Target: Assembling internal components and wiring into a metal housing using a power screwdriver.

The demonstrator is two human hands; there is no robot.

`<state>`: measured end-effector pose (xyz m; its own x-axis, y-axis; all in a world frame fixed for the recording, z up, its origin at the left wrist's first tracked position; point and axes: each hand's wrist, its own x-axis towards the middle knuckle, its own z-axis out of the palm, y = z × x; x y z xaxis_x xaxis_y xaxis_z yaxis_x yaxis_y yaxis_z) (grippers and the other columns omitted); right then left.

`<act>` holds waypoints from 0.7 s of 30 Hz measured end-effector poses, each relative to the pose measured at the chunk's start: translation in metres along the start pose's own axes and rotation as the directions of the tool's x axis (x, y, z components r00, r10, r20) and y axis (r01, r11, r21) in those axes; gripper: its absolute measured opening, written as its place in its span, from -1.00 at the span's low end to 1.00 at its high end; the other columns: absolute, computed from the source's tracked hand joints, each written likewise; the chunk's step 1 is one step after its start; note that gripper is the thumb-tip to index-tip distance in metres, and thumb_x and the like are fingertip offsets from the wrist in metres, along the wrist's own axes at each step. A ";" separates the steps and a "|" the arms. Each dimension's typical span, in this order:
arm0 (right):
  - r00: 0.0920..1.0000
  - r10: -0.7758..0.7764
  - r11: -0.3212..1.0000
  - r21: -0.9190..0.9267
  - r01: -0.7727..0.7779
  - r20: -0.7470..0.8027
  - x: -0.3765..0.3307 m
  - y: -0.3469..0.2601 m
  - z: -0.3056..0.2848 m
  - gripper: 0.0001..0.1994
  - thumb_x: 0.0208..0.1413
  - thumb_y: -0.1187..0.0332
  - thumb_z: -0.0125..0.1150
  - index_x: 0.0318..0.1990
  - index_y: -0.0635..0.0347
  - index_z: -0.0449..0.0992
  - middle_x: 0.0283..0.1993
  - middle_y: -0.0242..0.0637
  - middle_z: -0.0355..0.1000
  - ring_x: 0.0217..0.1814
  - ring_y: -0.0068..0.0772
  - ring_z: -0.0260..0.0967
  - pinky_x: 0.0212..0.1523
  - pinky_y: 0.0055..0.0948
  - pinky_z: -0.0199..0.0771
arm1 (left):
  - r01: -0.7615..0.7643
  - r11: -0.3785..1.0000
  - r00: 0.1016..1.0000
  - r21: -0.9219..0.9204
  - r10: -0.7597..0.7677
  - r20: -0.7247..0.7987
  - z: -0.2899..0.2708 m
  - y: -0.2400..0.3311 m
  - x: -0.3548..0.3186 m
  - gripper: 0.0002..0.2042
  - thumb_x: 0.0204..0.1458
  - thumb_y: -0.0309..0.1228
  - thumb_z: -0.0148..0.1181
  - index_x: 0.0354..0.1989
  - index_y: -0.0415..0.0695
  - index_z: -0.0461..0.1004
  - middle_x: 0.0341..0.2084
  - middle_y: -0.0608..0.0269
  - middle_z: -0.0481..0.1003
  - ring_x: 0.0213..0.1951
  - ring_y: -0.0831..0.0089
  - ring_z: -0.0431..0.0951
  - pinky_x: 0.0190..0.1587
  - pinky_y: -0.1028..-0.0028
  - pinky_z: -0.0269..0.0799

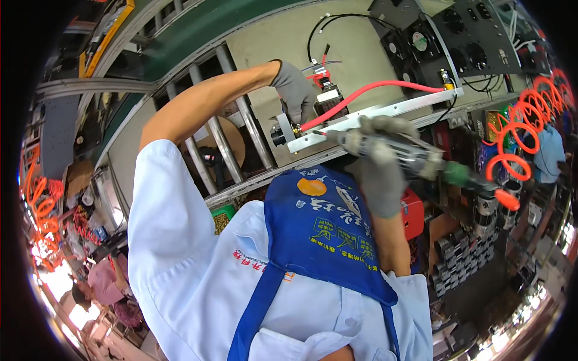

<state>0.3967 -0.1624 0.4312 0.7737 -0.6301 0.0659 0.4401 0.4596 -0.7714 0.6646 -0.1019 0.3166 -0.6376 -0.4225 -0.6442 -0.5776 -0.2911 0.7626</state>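
My left hand [295, 90], in a grey glove, reaches over a white metal strip [373, 117]. Its fingers are closed at the strip's left end, beside a brass terminal and a black round connector [277, 136]; what they pinch is hidden. A thick red cable [373, 87] runs from there to the strip's right end. My gloved right hand [385, 180] is wrapped round a power screwdriver [421, 159] with a translucent grey body and green collar. It lies nearly level, its tip pointing left at the strip's front face near the left hand. Whether the tip touches a screw cannot be made out.
Behind the strip are a dark transformer-like block [330, 96] with wires and black fans [418, 41]. Metal rollers [226, 147] lie to the left. An orange coiled hose [524, 120] hangs at right. A green bin [224, 215] of small brass-coloured parts stands near my body.
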 end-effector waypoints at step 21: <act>0.975 -0.218 0.786 -0.586 0.197 0.035 -0.057 0.073 0.021 -0.64 0.15 0.55 0.18 0.03 0.09 0.20 0.05 -0.12 0.41 0.16 -0.22 0.41 0.43 0.04 0.17 | -0.360 0.931 0.919 -0.063 0.365 0.147 -0.007 -0.032 0.034 -0.68 0.15 -0.36 0.26 -0.05 -0.38 0.56 -0.29 0.18 0.64 -0.23 0.56 0.49 -0.10 0.39 0.42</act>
<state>0.3940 -0.0793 0.3845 0.6746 -0.6927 0.2550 0.2310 -0.1299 -0.9642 0.6653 -0.1132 0.2712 -0.8720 -0.3685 -0.3223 -0.2765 -0.1727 0.9454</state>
